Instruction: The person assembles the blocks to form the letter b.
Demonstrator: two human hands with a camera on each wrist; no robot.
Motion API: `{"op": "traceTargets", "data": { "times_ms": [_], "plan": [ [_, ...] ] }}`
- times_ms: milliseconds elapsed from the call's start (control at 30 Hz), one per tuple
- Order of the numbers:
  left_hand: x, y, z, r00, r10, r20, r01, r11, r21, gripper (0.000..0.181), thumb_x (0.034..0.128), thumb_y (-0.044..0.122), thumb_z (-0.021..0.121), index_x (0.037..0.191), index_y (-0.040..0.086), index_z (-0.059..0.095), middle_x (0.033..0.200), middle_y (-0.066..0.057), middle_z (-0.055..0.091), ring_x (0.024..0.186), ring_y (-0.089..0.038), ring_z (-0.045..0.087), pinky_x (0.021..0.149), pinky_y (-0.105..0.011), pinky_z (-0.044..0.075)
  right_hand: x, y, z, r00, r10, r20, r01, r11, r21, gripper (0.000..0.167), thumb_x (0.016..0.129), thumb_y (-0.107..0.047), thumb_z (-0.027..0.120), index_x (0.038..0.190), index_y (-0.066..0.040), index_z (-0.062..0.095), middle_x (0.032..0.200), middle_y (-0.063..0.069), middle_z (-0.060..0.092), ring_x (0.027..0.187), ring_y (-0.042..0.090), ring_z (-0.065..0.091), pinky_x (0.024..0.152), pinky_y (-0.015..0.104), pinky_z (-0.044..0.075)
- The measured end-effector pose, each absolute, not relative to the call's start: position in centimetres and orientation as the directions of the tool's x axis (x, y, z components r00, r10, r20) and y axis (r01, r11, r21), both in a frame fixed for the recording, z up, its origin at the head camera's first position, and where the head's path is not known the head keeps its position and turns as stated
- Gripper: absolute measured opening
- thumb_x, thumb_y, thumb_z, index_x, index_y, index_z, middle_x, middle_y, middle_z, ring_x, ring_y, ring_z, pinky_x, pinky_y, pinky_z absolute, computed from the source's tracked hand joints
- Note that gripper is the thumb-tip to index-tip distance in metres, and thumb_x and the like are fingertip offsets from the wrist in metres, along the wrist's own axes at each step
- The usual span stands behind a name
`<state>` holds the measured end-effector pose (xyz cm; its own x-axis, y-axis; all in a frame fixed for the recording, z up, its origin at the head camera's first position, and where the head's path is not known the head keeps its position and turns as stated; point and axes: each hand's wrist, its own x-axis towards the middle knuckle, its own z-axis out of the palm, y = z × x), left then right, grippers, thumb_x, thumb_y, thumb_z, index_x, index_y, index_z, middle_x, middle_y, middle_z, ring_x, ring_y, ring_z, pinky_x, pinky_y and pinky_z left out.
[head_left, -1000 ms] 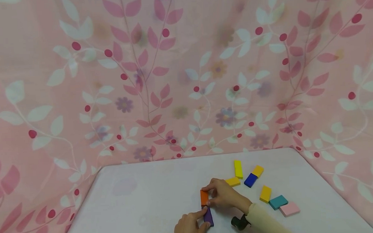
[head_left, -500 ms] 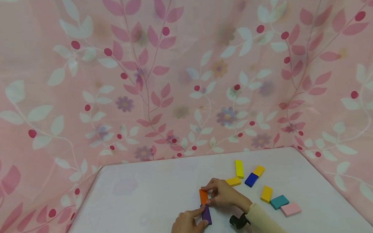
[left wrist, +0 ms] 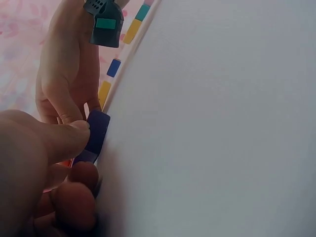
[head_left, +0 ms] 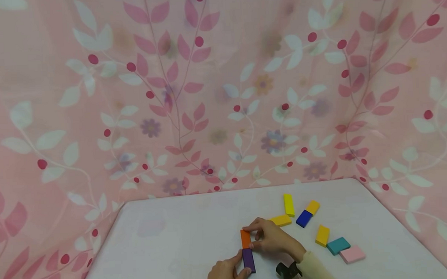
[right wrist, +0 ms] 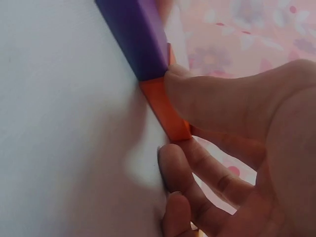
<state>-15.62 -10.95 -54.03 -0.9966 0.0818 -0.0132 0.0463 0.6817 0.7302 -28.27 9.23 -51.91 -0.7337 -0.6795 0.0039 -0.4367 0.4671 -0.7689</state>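
Observation:
A purple block (head_left: pixel 249 261) and an orange block (head_left: pixel 245 239) lie end to end on the white table, nearly in one line. My left hand (head_left: pixel 226 274) holds the purple block between thumb and index finger, the thumb at its near end and the index finger by its far left corner. With thumb and fingers, my right hand (head_left: pixel 274 237) pinches the orange block at its far end and near right corner. In the right wrist view the orange block (right wrist: pixel 165 108) meets the purple block (right wrist: pixel 136 37) end against end.
Right of the hands lie several blocks: a bright yellow one (head_left: pixel 289 205), a yellow one (head_left: pixel 281 220) partly behind my right hand, a blue one (head_left: pixel 304 219) touching an orange-yellow one (head_left: pixel 313 207), another yellow (head_left: pixel 322 235), a teal (head_left: pixel 338 245) and a pink (head_left: pixel 352 254).
The purple block has turned slightly and now lies straighter behind the orange block. My left index finger has slid toward its left edge. The right hand keeps its grip on the orange block.

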Motion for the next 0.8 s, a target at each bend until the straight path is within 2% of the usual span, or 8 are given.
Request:
{"op": "traceTargets", "data": {
  "times_ms": [333,533,800],
  "plan": [
    [-16.02,-11.13,-54.94,-0.983,0.113,-0.142,-0.02,0.707,0.707,0.069,0.0916,0.049,0.079,0.14,0.0,0.067,0.054,0.009,0.044,0.046,-0.008,0.039,0.047,-0.022,0.026,-27.75,9.51,-51.64,-0.716,-0.698,0.008,-0.432,0.434,-0.79,0.046,0.091,-0.021,0.085,0.135,-0.011,0.074,0.109,0.002,0.067,0.085,0.017,0.061,0.073,0.02,0.049],
    [-16.0,-11.33,-54.54,-0.985,0.137,-0.107,0.012,0.668,0.744,0.069,0.0906,0.044,0.082,0.138,-0.004,0.067,0.056,0.008,0.045,0.048,-0.009,0.039,0.048,-0.023,0.024,-27.7,9.16,-51.29,-0.714,-0.7,0.02,-0.452,0.439,-0.776,0.045,0.09,-0.02,0.087,0.133,-0.014,0.076,0.105,0.002,0.066,0.086,0.018,0.061,0.074,0.02,0.048],
    [-15.81,-11.24,-54.03,-0.979,0.156,-0.131,0.006,0.664,0.748,0.066,0.0927,0.04,0.081,0.139,-0.004,0.065,0.057,0.009,0.044,0.049,-0.008,0.038,0.049,-0.021,0.023,-27.76,8.76,-51.47,-0.716,-0.698,0.017,-0.444,0.436,-0.783,0.045,0.087,-0.017,0.089,0.13,-0.013,0.077,0.101,0.003,0.065,0.083,0.019,0.06,0.072,0.02,0.047]
  ]
}}
